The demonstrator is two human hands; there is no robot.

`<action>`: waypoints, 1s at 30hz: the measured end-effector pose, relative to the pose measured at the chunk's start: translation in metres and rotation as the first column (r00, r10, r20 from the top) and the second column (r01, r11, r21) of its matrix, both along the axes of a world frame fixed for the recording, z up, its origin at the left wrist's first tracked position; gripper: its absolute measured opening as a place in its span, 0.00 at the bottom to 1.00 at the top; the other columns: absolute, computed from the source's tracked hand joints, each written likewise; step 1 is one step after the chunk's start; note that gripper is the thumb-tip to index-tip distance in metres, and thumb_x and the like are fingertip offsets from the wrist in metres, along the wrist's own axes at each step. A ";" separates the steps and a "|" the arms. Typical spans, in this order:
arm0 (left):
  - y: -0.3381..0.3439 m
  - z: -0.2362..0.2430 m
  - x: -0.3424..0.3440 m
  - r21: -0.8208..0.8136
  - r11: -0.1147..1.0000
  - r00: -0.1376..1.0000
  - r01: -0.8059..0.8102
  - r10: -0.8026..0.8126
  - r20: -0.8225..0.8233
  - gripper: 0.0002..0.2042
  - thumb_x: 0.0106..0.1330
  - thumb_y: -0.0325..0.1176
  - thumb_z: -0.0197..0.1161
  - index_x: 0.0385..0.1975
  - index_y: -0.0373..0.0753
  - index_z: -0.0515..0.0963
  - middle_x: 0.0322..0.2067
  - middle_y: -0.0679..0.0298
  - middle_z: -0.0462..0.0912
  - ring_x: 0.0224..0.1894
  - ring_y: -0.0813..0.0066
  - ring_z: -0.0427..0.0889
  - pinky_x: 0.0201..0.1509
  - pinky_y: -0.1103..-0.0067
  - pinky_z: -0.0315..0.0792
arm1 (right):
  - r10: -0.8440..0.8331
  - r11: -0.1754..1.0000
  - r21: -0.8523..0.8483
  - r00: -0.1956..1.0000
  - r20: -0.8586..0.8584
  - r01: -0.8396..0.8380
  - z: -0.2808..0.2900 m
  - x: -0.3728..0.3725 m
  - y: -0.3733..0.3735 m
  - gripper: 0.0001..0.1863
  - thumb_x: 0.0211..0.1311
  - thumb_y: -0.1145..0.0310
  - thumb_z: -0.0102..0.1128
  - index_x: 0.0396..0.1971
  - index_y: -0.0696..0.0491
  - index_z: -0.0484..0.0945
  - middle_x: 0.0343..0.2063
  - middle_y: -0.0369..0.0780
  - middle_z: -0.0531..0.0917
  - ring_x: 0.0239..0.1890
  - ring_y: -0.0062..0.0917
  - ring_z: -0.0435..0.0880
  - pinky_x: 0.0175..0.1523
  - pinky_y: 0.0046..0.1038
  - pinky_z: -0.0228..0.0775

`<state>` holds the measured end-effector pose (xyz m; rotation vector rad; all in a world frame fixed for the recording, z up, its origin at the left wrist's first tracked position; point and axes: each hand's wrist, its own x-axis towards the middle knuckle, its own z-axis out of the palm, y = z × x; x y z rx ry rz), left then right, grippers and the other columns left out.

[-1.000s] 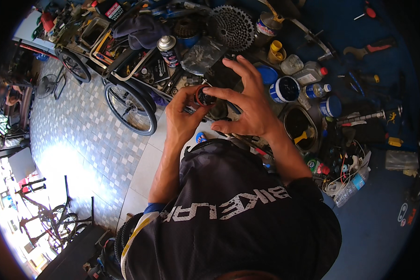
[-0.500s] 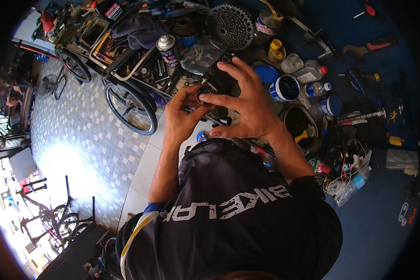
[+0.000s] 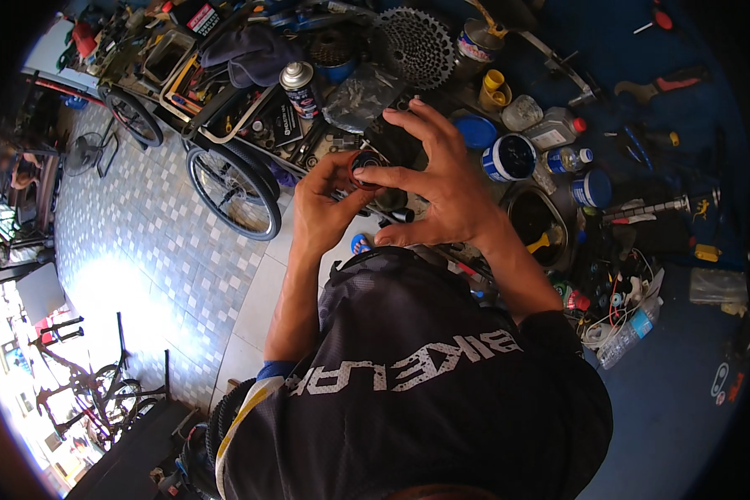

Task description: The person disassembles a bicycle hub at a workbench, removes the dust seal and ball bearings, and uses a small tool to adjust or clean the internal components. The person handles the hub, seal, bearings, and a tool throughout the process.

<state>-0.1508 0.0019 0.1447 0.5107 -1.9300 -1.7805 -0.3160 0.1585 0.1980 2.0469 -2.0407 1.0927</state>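
My left hand (image 3: pixel 325 207) grips a small round reddish-brown part (image 3: pixel 365 157) with a dark inside, pinched between thumb and fingers. It looks like a ring or cup; its exact kind is too small to tell. The index fingertip of my right hand (image 3: pixel 458 196) rests on the part's dark inner face. The other right fingers are spread, with the thumb stretched out lower down, apart from the part. Both hands are raised in front of my body, over the near edge of a cluttered bench.
Beyond my hands lie a spray can (image 3: pixel 298 90), a clear plastic bag (image 3: pixel 354 104) and a large cassette (image 3: pixel 417 48). To the right stand an open blue-and-white tub (image 3: pixel 498 162) and a dark tray (image 3: pixel 517 202) with a yellow brush (image 3: pixel 542 242). Bicycle wheels (image 3: pixel 225 196) stand at the left.
My right fingers have shifted very slightly. The right index fingertip stays on the round part, and my left hand keeps its grip.
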 end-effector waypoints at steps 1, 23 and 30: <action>0.000 0.001 0.000 -0.001 1.000 1.000 -0.001 0.001 0.001 0.22 0.62 0.16 0.77 0.56 0.31 0.80 0.47 0.61 0.90 0.49 0.77 0.88 0.56 0.77 0.83 | -0.004 1.000 -0.001 1.000 -0.006 0.004 -0.001 0.001 0.001 0.35 0.49 0.27 0.78 0.52 0.34 0.92 0.75 0.47 0.69 0.79 0.57 0.59 0.79 0.56 0.52; 0.001 -0.002 0.002 -0.064 0.998 0.998 -0.025 0.029 0.051 0.22 0.61 0.17 0.77 0.56 0.31 0.82 0.40 0.66 0.89 0.42 0.81 0.86 0.51 0.79 0.81 | -0.095 0.992 -0.107 0.965 -0.246 0.071 0.013 0.000 -0.001 0.33 0.59 0.23 0.66 0.47 0.36 0.92 0.73 0.42 0.72 0.77 0.48 0.63 0.76 0.56 0.60; 0.001 0.000 0.004 -0.022 1.000 1.000 -0.009 0.010 0.017 0.22 0.62 0.17 0.77 0.56 0.30 0.81 0.43 0.64 0.89 0.44 0.81 0.87 0.53 0.78 0.82 | -0.016 0.998 -0.064 0.997 -0.077 0.011 0.002 0.001 0.001 0.34 0.51 0.24 0.74 0.47 0.36 0.93 0.72 0.45 0.72 0.77 0.53 0.63 0.78 0.56 0.54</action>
